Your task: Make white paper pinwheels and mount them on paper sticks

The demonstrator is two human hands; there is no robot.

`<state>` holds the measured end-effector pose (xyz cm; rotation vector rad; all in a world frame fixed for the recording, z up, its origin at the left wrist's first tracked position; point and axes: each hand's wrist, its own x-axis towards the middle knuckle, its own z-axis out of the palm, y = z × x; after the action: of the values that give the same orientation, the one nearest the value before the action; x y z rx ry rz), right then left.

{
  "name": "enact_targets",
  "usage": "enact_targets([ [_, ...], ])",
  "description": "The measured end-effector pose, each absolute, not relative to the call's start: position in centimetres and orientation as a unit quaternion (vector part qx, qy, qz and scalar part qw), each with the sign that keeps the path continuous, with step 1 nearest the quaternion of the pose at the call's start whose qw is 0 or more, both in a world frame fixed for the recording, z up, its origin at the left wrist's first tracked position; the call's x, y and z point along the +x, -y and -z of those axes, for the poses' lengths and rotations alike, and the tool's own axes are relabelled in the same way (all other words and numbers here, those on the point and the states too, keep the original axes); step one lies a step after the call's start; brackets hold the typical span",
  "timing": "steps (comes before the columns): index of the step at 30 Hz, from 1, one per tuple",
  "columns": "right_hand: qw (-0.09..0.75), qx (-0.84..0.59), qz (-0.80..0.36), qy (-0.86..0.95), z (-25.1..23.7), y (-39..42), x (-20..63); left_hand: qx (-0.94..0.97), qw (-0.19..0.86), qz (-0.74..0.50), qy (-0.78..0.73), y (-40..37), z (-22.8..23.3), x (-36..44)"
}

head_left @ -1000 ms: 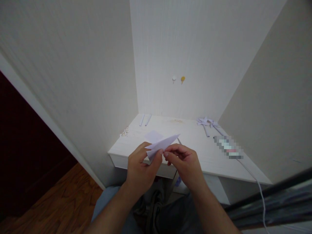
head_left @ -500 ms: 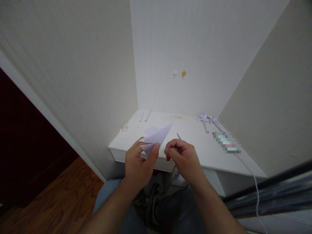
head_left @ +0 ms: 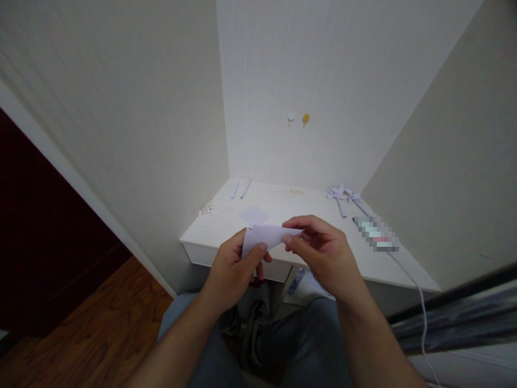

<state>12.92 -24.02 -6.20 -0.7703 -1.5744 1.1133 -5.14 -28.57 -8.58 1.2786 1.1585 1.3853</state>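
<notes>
Between my hands, just over the desk's front edge, is a folded piece of pale lilac paper (head_left: 270, 235). My left hand (head_left: 238, 264) pinches its left end, thumb on top. My right hand (head_left: 321, 248) grips the narrow right end between thumb and fingers. Another flat sheet of lilac paper (head_left: 254, 214) lies on the desk just behind the held piece. The tool seen beside my right hand earlier does not show now.
The white desk (head_left: 226, 226) bears two rolled paper sticks (head_left: 245, 188), small white bits (head_left: 206, 209), paper pinwheels on sticks (head_left: 341, 196) and a blurred phone (head_left: 375, 234) with a white cable (head_left: 422, 312). Two small hooks (head_left: 306, 119) are on the back wall.
My right hand has moved right and taken hold of the paper's pointed end. The paper has turned from pointing up and away to lying nearly level, pointing right.
</notes>
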Motion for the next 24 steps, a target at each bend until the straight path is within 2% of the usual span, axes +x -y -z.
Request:
enact_targets([
  [12,0.485,-0.31,-0.369,0.73,6.9,24.3,12.9,0.525,0.411,-0.553,-0.5,28.2,8.9,-5.5],
  [24,0.453,-0.324,-0.482,0.676,7.0,24.2,13.1,0.563,0.407,-0.513,-0.504,28.2,9.3,-5.7],
])
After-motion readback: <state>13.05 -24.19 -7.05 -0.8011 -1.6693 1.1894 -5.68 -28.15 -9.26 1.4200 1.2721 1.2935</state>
